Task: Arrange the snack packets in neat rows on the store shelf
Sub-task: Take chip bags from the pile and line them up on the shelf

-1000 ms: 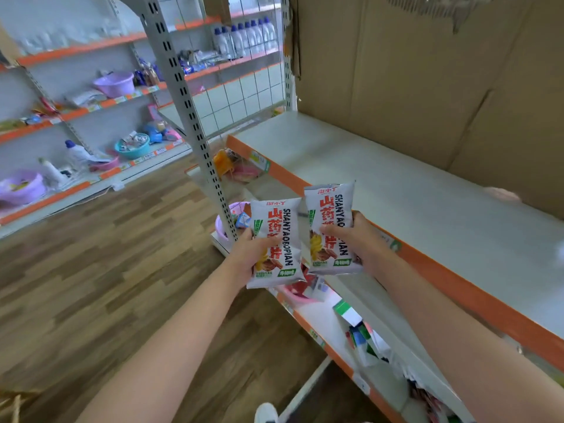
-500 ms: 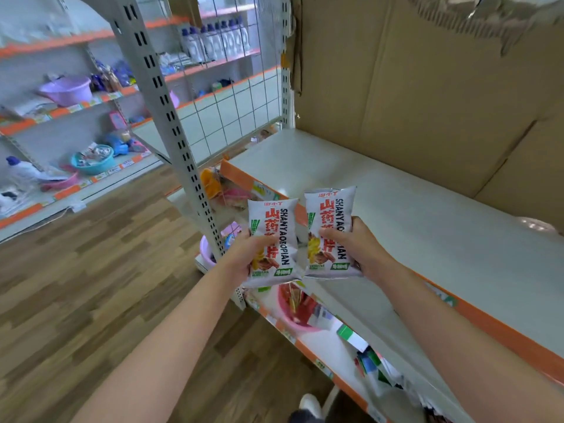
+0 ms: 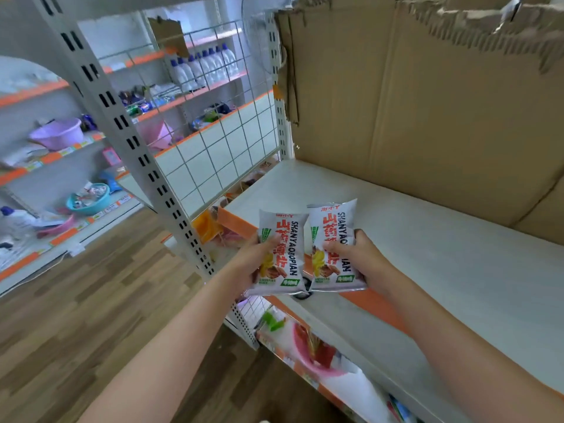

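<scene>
White foil snack packets, two in total, are held upright side by side above the near edge of the shelf (image 3: 427,239), their inner edges touching. The left hand (image 3: 253,261) grips the left packet (image 3: 282,254), thumb across its front. The right hand (image 3: 363,261) grips the right packet (image 3: 332,239) the same way. Brown cardboard (image 3: 427,102) lines the far side of the shelf. A wire grid panel (image 3: 219,141) stands at its left end.
</scene>
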`<state>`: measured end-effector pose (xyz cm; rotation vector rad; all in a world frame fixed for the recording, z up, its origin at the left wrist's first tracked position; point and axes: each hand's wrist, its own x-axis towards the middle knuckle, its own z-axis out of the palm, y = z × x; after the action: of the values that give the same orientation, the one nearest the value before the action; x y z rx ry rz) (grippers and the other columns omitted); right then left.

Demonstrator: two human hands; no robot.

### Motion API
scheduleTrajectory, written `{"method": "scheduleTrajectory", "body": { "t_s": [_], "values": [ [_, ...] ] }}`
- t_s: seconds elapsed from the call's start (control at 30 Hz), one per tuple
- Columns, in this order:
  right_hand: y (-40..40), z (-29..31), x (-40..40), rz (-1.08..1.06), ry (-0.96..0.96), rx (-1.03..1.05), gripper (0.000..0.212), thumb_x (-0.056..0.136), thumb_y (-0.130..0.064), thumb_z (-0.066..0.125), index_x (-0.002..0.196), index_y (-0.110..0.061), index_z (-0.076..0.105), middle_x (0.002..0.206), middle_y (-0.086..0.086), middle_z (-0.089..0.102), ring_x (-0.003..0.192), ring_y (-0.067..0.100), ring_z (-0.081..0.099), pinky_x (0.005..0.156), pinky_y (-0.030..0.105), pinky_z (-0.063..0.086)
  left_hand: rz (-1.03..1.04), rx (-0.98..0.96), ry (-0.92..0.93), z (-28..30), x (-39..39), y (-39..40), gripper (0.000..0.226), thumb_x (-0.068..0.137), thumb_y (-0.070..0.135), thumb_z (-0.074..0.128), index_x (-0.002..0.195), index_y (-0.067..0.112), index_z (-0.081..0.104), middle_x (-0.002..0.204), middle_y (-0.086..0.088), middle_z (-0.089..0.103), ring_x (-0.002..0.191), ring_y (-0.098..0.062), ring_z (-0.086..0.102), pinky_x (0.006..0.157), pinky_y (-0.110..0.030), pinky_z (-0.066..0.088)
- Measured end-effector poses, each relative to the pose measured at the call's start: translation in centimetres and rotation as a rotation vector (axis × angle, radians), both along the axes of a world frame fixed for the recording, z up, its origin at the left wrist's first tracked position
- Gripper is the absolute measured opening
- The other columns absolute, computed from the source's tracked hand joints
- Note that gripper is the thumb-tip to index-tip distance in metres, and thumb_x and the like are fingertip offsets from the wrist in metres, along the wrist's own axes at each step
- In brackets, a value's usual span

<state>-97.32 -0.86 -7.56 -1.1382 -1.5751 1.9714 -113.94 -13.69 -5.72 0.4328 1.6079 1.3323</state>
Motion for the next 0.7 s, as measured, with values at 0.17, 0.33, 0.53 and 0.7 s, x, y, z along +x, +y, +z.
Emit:
{"method": "scheduleTrajectory", "body": {
  "t_s": [0.17,0.33,0.53,0.7],
  "values": [
    [0.9,0.2,-2.8,-0.106,0.028,-0.016,0.032,0.079,-0.008,0.071,0.102,-0.013,0.048,0.101,0.009,0.067,0.080,0.021,0.069,0.060,0.033,0.057,-0.114,-0.023,0.078,-0.9,-4.3,3.4,0.025,0.092,0.027,0.054,0.111,0.010,0.054,0.097,-0.012,0.072,0.088,-0.031,0.070,0.086,-0.052,0.053],
    [1.4,-0.3,-6.3,-0.210,0.007,-0.048,0.042,0.077,-0.007,0.073,0.113,-0.005,0.052,0.099,0.011,0.070,0.074,0.021,0.071,0.053,0.026,0.054,-0.231,-0.037,0.030,-0.8,-8.5,6.0,0.018,0.091,0.023,0.058,0.104,0.011,0.058,0.084,-0.009,0.074,0.070,-0.022,0.071,0.056,-0.031,0.057],
    [2.5,-1.3,-7.6,-0.346,-0.091,0.024,0.031,0.076,-0.013,0.075,0.101,-0.010,0.057,0.095,0.007,0.070,0.076,0.018,0.070,0.062,0.028,0.055,-0.356,-0.032,0.170,-1.2,-10.6,9.7,0.019,0.090,0.020,0.061,0.103,0.007,0.060,0.071,-0.003,0.072,0.057,-0.013,0.069,0.047,-0.021,0.051],
    [5.0,-2.2,-8.0,-0.337,-0.313,0.184,0.040,0.070,-0.034,0.080,0.100,-0.019,0.058,0.096,-0.002,0.069,0.085,0.017,0.067,0.082,0.038,0.054,-0.378,-0.033,0.491,-2.4,-11.6,13.1,0.015,0.090,0.024,0.061,0.098,0.012,0.059,0.084,-0.003,0.070,0.056,-0.004,0.064,0.045,-0.015,0.047]
  ]
}}
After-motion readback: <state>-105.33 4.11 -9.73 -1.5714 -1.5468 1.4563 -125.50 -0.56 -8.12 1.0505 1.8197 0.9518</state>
